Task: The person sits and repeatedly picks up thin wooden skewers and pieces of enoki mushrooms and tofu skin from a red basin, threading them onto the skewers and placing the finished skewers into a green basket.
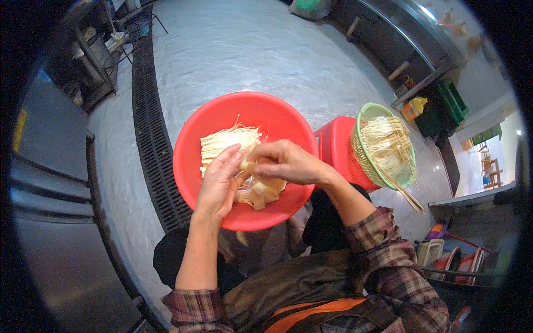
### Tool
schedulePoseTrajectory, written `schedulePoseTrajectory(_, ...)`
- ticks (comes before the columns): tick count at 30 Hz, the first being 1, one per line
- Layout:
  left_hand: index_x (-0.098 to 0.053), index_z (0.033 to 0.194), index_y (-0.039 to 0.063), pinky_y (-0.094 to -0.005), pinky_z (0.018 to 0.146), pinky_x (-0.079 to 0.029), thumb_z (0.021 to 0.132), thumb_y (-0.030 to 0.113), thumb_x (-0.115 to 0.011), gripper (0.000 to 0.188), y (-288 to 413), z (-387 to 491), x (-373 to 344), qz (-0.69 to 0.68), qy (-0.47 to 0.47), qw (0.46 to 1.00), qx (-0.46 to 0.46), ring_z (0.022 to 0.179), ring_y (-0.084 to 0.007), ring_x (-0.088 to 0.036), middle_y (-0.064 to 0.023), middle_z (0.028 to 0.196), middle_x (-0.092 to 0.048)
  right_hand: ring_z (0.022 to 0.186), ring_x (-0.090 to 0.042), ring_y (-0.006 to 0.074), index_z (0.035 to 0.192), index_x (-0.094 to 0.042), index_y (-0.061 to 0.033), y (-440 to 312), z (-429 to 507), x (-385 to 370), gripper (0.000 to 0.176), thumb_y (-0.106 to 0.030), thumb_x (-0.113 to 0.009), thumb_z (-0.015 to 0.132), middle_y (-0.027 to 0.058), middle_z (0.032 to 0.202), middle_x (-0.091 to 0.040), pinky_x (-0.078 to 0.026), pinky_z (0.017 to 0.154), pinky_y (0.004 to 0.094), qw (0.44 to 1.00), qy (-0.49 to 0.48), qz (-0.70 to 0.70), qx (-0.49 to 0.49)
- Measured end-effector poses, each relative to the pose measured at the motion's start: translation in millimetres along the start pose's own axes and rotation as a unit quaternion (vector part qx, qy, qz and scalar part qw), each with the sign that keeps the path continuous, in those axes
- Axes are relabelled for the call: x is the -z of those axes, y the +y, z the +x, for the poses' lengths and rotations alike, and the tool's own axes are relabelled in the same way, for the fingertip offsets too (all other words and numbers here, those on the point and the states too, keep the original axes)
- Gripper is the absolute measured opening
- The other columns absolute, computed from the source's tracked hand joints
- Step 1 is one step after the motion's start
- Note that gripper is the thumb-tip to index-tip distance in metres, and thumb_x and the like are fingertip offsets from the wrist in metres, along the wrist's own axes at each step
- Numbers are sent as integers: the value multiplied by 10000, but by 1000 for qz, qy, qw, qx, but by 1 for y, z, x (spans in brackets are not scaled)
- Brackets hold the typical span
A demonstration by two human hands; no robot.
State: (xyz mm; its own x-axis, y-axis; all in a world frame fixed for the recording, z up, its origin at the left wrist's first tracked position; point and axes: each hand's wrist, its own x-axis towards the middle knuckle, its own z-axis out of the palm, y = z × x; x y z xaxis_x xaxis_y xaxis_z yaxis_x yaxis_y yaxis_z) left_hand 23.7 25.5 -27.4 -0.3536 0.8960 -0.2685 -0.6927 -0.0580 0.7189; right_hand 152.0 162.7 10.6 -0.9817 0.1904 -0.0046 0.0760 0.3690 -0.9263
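Both hands meet over a round red plastic basin [245,102]. My left hand [220,179] and my right hand [289,162] grip a small pale tan strip of food [248,166] between their fingertips, possibly a tofu-skin sheet being rolled or folded; its exact kind is unclear. Behind the left fingers lies a pile of enoki mushrooms [229,139] in the basin. Below the right hand are flat tan strips [260,195], partly hidden by the hands.
Right of the basin, a green plastic basket [364,143] holding skewered enoki mushrooms [385,137] and bare-ended skewers sits on a red plastic stool [337,141]. A floor drain grate [152,145] runs at left beside a steel cabinet [54,249]. A yellow jug [414,108] stands at far right.
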Motion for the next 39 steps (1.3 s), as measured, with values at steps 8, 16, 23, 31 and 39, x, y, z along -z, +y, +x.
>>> schedulePoseTrajectory(8,-338,1353,-28,-336,931,-495,890,-13,-573,519,-3,4,-6,4,50,998,-31,1082,-208,-586,-164,1215,-566,751,-644,208,943,-644,-12,2,-8,14,216,-211,-647,858,142,797,-657,-499,658,355,995,-6,-101,-17)
schedulePoseTrajectory(16,-407,1326,-25,-279,848,-525,893,4,-583,469,-7,1,-11,76,64,991,-89,951,-172,-636,-130,1113,-628,764,-625,147,952,-637,-11,5,-1,-1,203,-172,-677,836,84,836,-639,-507,660,308,985,170,19,39)
schedulePoseTrajectory(23,-506,1248,-46,-246,847,-510,899,-6,-598,362,-10,0,-14,145,61,978,-134,953,-124,-623,-123,1083,-638,697,-588,151,933,-634,-24,10,2,-8,121,-81,-679,837,45,771,-592,-486,637,286,934,234,-184,196)
schedulePoseTrajectory(31,-568,1158,-36,-248,789,-527,870,-15,-638,297,-3,-4,-19,257,107,922,-271,872,-98,-612,-80,998,-638,661,-544,60,921,-635,-30,4,-3,-1,119,-142,-655,889,0,789,-616,-452,614,209,935,185,300,-35)
schedulePoseTrajectory(39,-579,1118,-11,-255,719,-507,902,113,-629,254,-7,-1,-13,171,88,975,-108,765,-109,-588,-61,918,-643,762,-585,87,979,-621,-35,-7,-1,5,140,-154,-635,906,30,876,-643,-485,674,238,882,255,391,63)
